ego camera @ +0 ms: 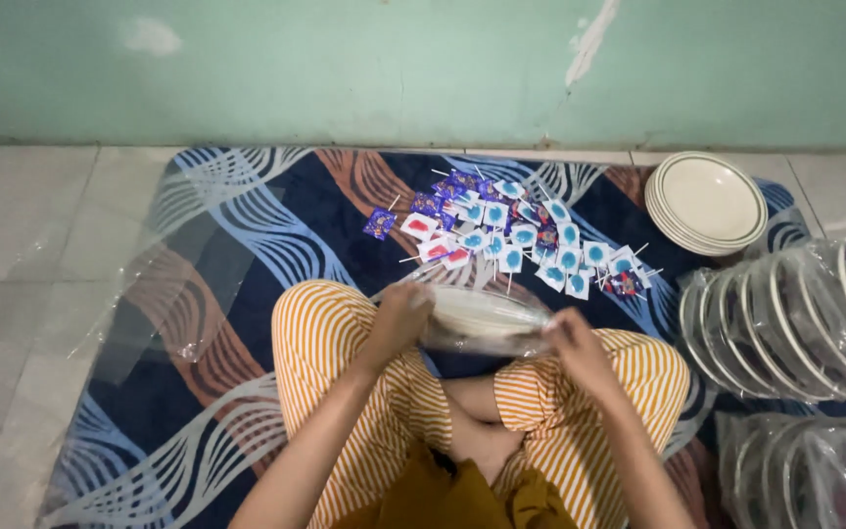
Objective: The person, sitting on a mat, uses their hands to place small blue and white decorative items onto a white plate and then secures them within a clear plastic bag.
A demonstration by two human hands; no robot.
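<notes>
I sit cross-legged in orange-and-white striped trousers on a patterned mat. A cream plate [482,315] inside a clear plastic bag rests over my lap. My left hand [401,315] grips the bag's left end, and my right hand [573,343] grips its right end. Just beyond the plate, a scatter of small wrapped lollipops [506,230] in blue, white and red lies on the mat.
A stack of bare cream plates [707,201] stands at the far right of the blue, brown and white mat [247,255]. Rows of plastic-wrapped plates [795,318] lean on edge at my right. Loose clear plastic sheets [149,294] lie at the left. A green wall [345,69] is ahead.
</notes>
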